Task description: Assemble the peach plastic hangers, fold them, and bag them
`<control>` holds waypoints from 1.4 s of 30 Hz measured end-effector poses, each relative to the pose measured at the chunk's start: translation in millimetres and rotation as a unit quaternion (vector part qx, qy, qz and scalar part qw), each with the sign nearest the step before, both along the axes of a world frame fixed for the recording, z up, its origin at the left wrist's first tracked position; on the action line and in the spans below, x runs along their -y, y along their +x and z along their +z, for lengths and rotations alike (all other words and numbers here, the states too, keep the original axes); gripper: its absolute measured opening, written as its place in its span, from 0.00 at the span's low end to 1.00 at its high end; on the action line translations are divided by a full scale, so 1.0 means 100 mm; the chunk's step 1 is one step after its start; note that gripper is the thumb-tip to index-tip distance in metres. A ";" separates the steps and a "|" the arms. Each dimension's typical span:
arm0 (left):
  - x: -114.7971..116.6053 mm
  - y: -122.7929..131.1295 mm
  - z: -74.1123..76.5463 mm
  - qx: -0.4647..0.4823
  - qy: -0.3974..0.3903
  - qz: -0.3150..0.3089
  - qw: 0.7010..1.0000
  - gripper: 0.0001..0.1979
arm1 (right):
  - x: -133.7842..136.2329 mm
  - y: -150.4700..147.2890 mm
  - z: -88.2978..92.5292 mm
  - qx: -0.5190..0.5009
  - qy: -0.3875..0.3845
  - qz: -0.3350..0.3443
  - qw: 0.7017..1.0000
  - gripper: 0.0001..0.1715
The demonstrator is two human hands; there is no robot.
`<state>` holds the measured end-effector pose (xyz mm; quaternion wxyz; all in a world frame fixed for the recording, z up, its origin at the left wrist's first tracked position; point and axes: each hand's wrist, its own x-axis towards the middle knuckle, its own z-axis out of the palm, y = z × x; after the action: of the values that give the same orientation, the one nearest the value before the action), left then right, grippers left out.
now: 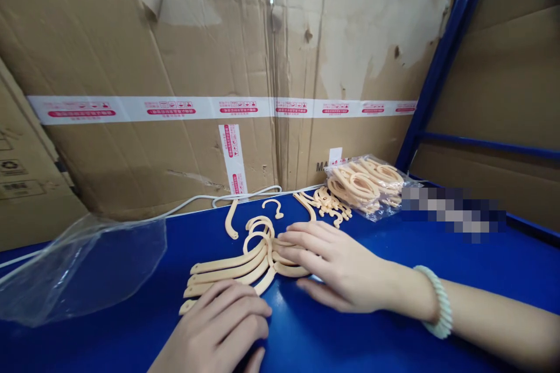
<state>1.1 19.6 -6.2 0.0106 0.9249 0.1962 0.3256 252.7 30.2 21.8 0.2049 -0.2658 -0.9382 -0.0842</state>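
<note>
At the middle of the blue table point(341, 341) lies a fanned stack of peach plastic hangers point(238, 265), hooks toward 12 o'clock and arms sweeping out toward 8 o'clock. From 6 o'clock the left hand point(219, 332) comes in palm down, its fingers loosely bent over the near arm ends of the stack; whether it truly grips any of them I cannot tell. From 3 o'clock the right hand point(336, 271) rests flat and fully open on the stack's right side, fingers spread and pointing toward 9 o'clock, holding nothing, simply pressing on top. A pale beaded bracelet point(437, 303) circles that wrist.

Just past the stack at 12 o'clock lie two loose hook pieces point(231, 220), apart from each other. Toward 1 o'clock sits a small heap of parts point(328, 204), and just beside it a clear packet of hangers point(367, 186). At 9 o'clock an empty clear plastic bag point(83, 268) slumps on the table edge. A white cord point(245, 193) runs along the foot of the taped cardboard wall point(175, 41) behind
</note>
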 end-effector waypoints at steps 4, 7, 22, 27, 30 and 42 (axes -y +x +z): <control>-0.02 -0.01 -0.02 -0.014 0.024 0.007 1.000 0.10 | -0.02 0.00 -0.13 0.015 -0.061 -0.038 0.997 0.33; -0.01 -0.01 -0.05 -0.011 0.026 0.025 0.999 0.09 | -0.04 0.01 -0.16 0.023 -0.081 -0.054 0.995 0.32; -0.02 -0.07 0.00 -0.129 0.141 0.079 0.978 0.18 | -0.04 -0.02 -0.23 0.002 -0.124 -0.059 0.991 0.24; -0.01 -0.06 -0.02 -0.130 0.155 0.087 0.975 0.18 | -0.05 -0.01 -0.25 -0.008 -0.129 -0.062 0.990 0.24; -0.04 -0.06 -0.11 -0.092 0.161 0.088 0.979 0.19 | -0.06 -0.01 -0.25 -0.011 -0.135 -0.068 0.988 0.24; -0.02 -0.06 -0.18 -0.086 0.110 0.105 0.985 0.23 | -0.19 0.01 -0.30 -0.040 -0.139 -0.068 0.987 0.24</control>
<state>-5.3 21.4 -24.0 -0.1425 0.9191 0.2554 0.2640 253.5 49.0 -8.4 0.1967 -0.3578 -0.9118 0.0444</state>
